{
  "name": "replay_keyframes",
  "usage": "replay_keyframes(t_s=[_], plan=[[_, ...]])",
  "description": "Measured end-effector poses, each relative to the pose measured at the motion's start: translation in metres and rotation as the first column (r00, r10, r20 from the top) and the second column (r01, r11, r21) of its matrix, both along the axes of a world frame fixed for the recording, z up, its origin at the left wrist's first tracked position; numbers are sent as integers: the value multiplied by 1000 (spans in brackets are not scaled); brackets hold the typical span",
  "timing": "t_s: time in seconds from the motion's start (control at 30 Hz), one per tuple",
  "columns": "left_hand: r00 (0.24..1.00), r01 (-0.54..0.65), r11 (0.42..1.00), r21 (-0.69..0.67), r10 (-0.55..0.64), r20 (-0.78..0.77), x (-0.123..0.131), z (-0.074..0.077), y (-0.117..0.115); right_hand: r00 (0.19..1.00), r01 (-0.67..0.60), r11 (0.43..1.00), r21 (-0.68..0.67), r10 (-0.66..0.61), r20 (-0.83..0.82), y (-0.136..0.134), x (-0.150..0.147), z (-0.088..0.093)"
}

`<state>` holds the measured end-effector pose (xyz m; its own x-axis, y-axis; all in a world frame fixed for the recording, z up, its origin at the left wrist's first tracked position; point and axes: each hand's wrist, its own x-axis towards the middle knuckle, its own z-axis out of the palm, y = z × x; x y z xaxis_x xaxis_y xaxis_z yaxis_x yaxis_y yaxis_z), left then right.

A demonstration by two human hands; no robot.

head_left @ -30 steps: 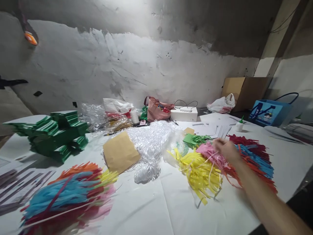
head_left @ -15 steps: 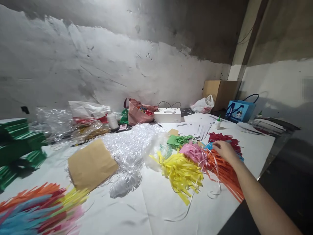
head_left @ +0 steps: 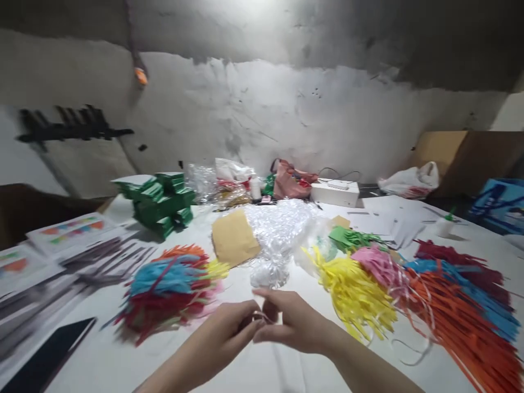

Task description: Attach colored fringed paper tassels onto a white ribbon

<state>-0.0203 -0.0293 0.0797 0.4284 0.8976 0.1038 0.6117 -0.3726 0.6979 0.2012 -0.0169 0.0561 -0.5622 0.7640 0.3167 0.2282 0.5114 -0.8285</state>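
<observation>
My left hand (head_left: pixel 235 327) and my right hand (head_left: pixel 290 322) meet above the white table surface, low in the centre. Their fingers are bent inward and the tips nearly touch. A thin pale ribbon (head_left: pixel 259 315) curves between the fingertips; its ends are hidden and the detail is blurred. To the left lies a bundle of multicoloured fringed strips (head_left: pixel 167 284). On the right are yellow strips (head_left: pixel 347 292), pink strips (head_left: pixel 376 265), orange strips (head_left: pixel 458 316) and blue strips (head_left: pixel 462 289), with loose white ribbon among them.
A pile of shiny white ribbon (head_left: pixel 282 229) and a brown paper piece (head_left: pixel 235 237) lie beyond my hands. Green stacked pieces (head_left: pixel 161 204) stand at the back left. A dark phone-like slab (head_left: pixel 49 355) lies near left. A glue bottle (head_left: pixel 446 225) stands at right.
My right hand has left the blue strips on the right and come to the middle. My left hand has come into view beside it. The view has turned left.
</observation>
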Motion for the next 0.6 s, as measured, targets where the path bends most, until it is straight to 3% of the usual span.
replay_keyframes(t_s=[0.1, 0.27, 0.37, 0.47, 0.6], plan=[[1000, -2, 995, -101, -2, -32, -25, 1, 7, 998, 43, 997, -66, -40, 53, 12, -6, -3], [990, -140, 984, -112, 142, 8, -91, -21, 7, 977, 177, 982, -60, -168, 134, 32, 47, -27], [982, -187, 980, -72, 187, -10, -104, -40, 8, 890, 252, 967, 50, -251, 381, 50, 59, -52], [983, -180, 984, -13, 180, -42, -86, -65, 14, 904, 167, 971, 169, -219, 366, 59, 23, -74], [989, -127, 991, 50, 131, -67, -57, -97, 24, 938, 25, 999, 47, -40, 346, 53, -60, -88]])
